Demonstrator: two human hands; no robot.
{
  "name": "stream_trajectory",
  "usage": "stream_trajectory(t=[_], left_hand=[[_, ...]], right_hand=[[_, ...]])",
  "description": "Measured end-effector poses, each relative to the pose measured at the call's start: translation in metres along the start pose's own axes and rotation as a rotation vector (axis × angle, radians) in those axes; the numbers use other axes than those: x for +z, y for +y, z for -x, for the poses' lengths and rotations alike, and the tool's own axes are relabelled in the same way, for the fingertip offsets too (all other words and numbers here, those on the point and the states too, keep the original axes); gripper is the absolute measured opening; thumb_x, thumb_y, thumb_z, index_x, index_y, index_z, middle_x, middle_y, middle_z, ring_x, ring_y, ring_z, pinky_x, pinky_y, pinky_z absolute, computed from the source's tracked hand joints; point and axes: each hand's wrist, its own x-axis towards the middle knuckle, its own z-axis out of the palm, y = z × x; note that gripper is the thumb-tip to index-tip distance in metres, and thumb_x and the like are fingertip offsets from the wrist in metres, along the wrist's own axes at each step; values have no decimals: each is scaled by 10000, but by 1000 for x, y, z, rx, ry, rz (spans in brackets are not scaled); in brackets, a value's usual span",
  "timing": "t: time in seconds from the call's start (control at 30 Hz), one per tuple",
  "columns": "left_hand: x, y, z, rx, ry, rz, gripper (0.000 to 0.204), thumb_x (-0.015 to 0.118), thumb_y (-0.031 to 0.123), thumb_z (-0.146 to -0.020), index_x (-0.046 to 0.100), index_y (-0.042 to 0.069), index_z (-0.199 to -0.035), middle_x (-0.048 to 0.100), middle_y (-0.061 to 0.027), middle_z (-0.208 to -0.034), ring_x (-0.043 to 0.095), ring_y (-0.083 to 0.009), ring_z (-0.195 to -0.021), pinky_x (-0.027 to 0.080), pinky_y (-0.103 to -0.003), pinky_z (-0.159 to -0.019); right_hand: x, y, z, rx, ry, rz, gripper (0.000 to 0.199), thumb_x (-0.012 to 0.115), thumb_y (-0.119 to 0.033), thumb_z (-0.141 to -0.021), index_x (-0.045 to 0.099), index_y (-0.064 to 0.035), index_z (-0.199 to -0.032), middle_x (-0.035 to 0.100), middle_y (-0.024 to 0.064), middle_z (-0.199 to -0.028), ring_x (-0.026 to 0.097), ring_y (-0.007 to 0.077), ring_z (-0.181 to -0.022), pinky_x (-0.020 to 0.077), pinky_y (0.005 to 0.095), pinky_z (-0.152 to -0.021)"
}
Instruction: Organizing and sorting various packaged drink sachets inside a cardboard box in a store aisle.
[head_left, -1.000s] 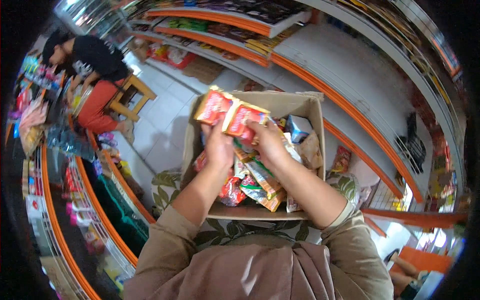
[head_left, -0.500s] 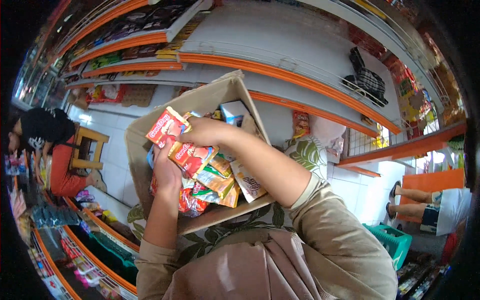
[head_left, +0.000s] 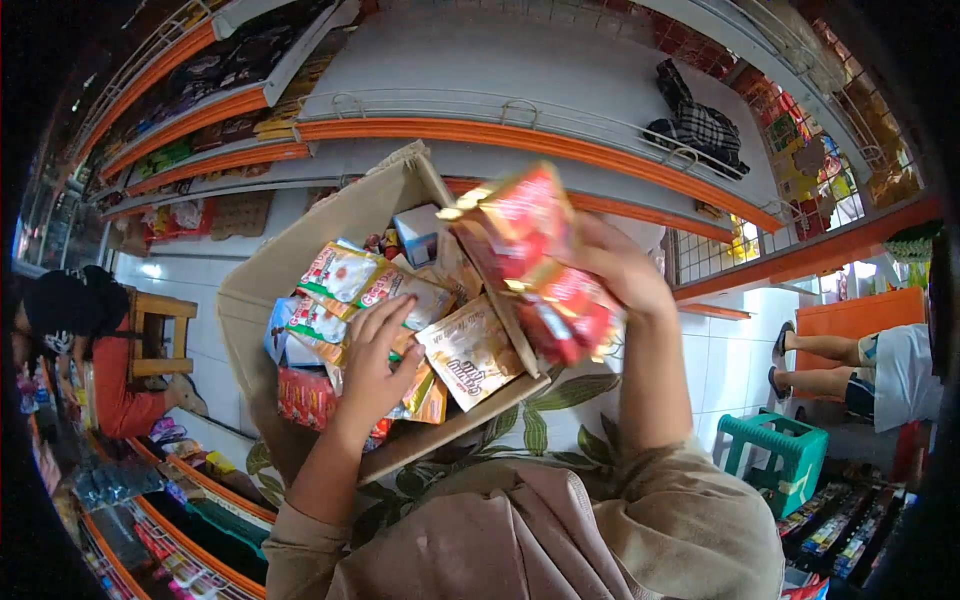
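A cardboard box (head_left: pixel 238 300) full of packets sits before me on a leaf-patterned cloth (head_left: pixel 520 425). Inside, my left hand (head_left: pixel 378 365) rests with fingers stretched over white, green and orange sachets (head_left: pixel 340 275). Beside its fingertips lies a cream and brown packet (head_left: pixel 470 350). To the right of the box, my right hand (head_left: pixel 632 272) grips a bunch of red sachets (head_left: pixel 535 235) with gold edges, blurred by motion. Red packets (head_left: pixel 305 392) show at the box's near left corner, and the lower contents are hidden.
White shelves with orange edges (head_left: pixel 480 130) run behind the box. A checked dark cloth item (head_left: pixel 705 130) lies on one. At left, a person (head_left: pixel 95 330) is beside a wooden stool (head_left: pixel 160 335). A green plastic stool (head_left: pixel 775 460) and another person's legs (head_left: pixel 820 365) are at right.
The red sachets, between both hands over the box before, have swung out to the right in my right hand. My left hand has let go of them and lowered onto the sachets inside.
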Motion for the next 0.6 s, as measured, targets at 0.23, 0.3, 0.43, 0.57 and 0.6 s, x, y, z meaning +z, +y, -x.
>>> stream_trajectory(t=[0.23,0.3,0.43,0.57,0.6], left_hand=[[-2,9,-7,-10,-33,-1,416,634,76,-756,575,63,-1168,541,-75,-1230,452,-283,-1177,323,-407,-1013],[0,8,-6,37,-1,-24,414,634,65,-753,577,72,-1163,539,-74,-1219,461,-281,-1165,334,-408,-1006],[0,7,-6,45,-2,-12,400,619,42,-747,579,71,-1144,544,-71,-1227,467,-278,-1163,338,-408,-1007],[1,11,-10,11,-34,-15,405,613,25,-728,578,65,-1130,542,-77,-1236,473,-275,-1161,335,-410,-1014],[2,10,-10,-11,-46,-6,412,615,26,-724,575,64,-1132,542,-82,-1235,475,-277,-1160,335,-412,-1014]], right_hand=[[-179,63,75,124,644,16,328,519,-93,-851,491,29,-1154,626,137,-1050,643,196,-891,527,306,-768],[-203,59,63,49,714,-41,302,491,-84,-863,496,12,-1150,627,130,-1018,645,185,-821,527,296,-729],[-246,48,22,-102,891,9,222,535,-89,-839,583,1,-1035,630,119,-970,641,212,-844,523,306,-722],[-310,46,-29,-245,963,112,449,591,-238,-823,486,-16,-1199,625,144,-984,636,260,-829,506,398,-762],[-319,43,-37,-253,977,165,453,593,-242,-822,485,-17,-1200,624,145,-987,634,262,-834,504,400,-765]])
